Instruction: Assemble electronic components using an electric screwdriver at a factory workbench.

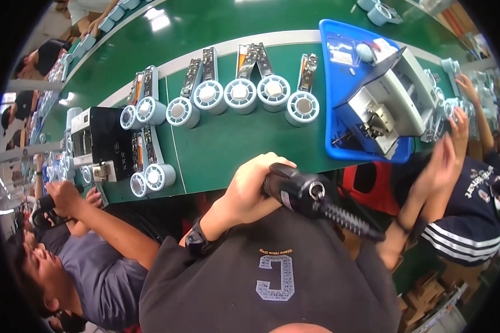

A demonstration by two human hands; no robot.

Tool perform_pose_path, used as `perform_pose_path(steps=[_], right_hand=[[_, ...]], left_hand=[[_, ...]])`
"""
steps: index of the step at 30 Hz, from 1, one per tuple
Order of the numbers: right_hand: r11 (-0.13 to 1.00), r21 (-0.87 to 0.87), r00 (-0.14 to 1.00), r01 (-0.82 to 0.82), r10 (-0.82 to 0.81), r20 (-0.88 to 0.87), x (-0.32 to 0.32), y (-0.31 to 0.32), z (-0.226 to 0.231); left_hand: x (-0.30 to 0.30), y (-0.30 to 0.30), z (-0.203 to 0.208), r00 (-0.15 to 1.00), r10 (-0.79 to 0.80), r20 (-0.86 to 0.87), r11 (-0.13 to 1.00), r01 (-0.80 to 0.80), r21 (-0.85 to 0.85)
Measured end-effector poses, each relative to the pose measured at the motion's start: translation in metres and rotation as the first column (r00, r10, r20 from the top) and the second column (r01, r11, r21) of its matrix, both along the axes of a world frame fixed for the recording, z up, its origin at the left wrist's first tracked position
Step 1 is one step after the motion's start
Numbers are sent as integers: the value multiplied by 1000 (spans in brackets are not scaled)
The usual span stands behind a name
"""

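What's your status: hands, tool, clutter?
Left hand gripping black tool. Right hand can't be told for sure. Tool in front of shirt. Pale-blue units, blue tray on table beyond.

Left fingers (273, 159) are gripping a black tool (301, 191)
Pale-blue units (240, 94) are lying on the green worktop (233, 141) beside a blue tray (338, 100).

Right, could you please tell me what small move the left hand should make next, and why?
I would probably bring the black tool forward over the green table: the left hand grips it in front of the dark shirt, mostly on the near side of the edge, while the row of pale blue parts is beyond it.
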State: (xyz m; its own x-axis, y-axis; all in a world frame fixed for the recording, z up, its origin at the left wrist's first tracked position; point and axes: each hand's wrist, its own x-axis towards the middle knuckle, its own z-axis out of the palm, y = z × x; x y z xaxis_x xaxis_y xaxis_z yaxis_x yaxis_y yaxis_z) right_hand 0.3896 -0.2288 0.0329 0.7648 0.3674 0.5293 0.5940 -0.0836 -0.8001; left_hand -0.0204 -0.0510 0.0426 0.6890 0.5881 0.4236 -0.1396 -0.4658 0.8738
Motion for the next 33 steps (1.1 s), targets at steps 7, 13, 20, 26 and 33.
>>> perform_pose_path(steps=[7,13,20,26,33], right_hand=[[732,486,552,-476,680,-483,-255,19,22],[617,245,613,-747,783,-104,-195,51,14],[587,475,571,-656,797,-197,-186,65,20],[583,370,573,-724,806,-150,-180,84,20],[541,452,583,-710,811,-55,-177,101,16]], left_hand=[[32,-16,-14,999,17,29,986,-12,-163],[68,7,18,857,-490,-163,870,491,-34],[87,31,4,833,433,-345,711,-81,698],[41,32,-20,905,358,-231,770,-145,622],[-7,40,-13,932,270,-242,893,-148,426]])
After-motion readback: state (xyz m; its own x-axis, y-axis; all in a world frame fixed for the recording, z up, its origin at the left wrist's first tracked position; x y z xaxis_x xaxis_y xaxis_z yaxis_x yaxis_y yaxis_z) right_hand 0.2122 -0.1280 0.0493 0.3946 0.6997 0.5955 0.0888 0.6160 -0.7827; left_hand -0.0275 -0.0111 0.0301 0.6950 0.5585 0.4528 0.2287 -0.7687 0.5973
